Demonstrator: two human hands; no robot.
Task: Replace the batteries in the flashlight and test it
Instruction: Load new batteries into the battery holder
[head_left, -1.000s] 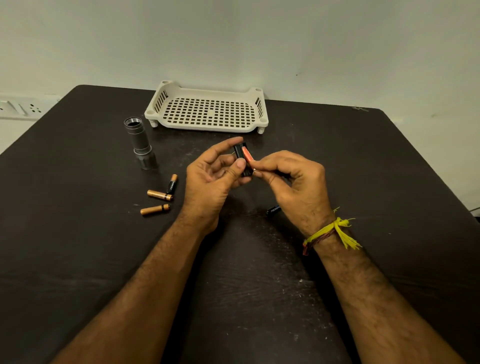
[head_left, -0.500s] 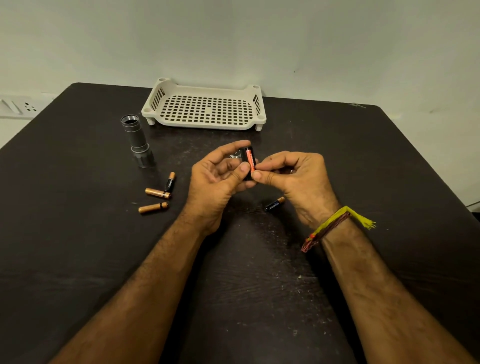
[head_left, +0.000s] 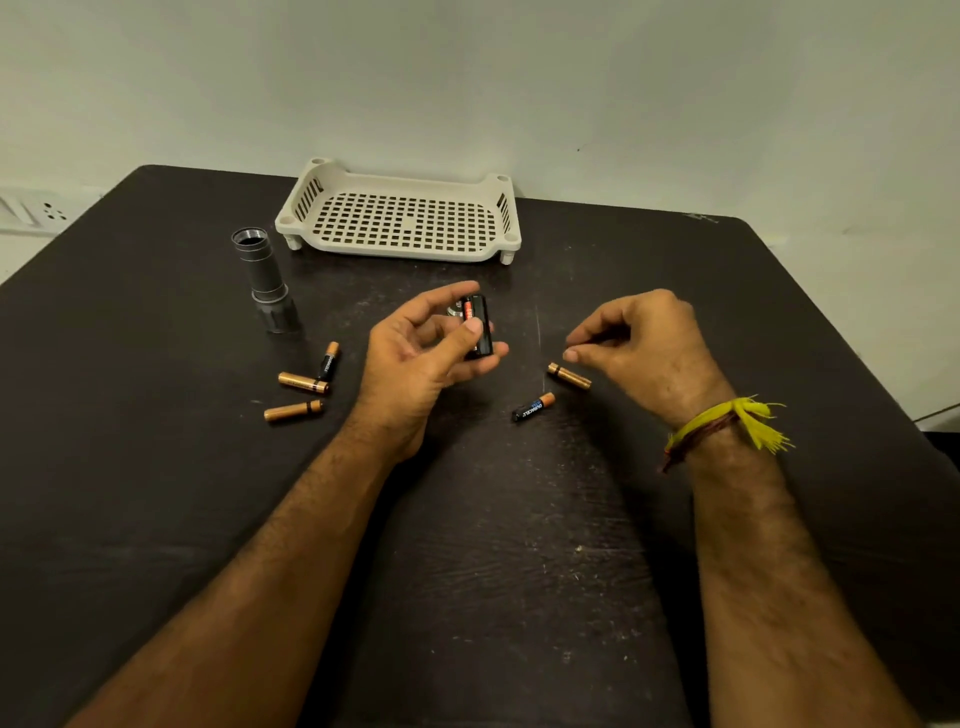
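Observation:
My left hand (head_left: 421, 358) holds a black battery holder (head_left: 479, 325) between thumb and fingers, with an orange-and-black battery seated in it. My right hand (head_left: 639, 348) hovers to the right, its fingers curled and holding nothing, just above a copper battery (head_left: 569, 376) on the table. A black-and-copper battery (head_left: 533, 407) lies between my hands. The grey flashlight body (head_left: 262, 278) stands on its head at the left, its open end up. Three more batteries (head_left: 304, 382) lie beside it.
A white perforated plastic tray (head_left: 402, 215) stands at the back of the dark table (head_left: 519, 519), near the wall. A wall socket (head_left: 31, 210) is at the far left. A yellow thread band circles my right wrist.
My right hand has let go of the holder and moved right and down, over the copper battery. My left hand keeps the holder, now with a battery in it.

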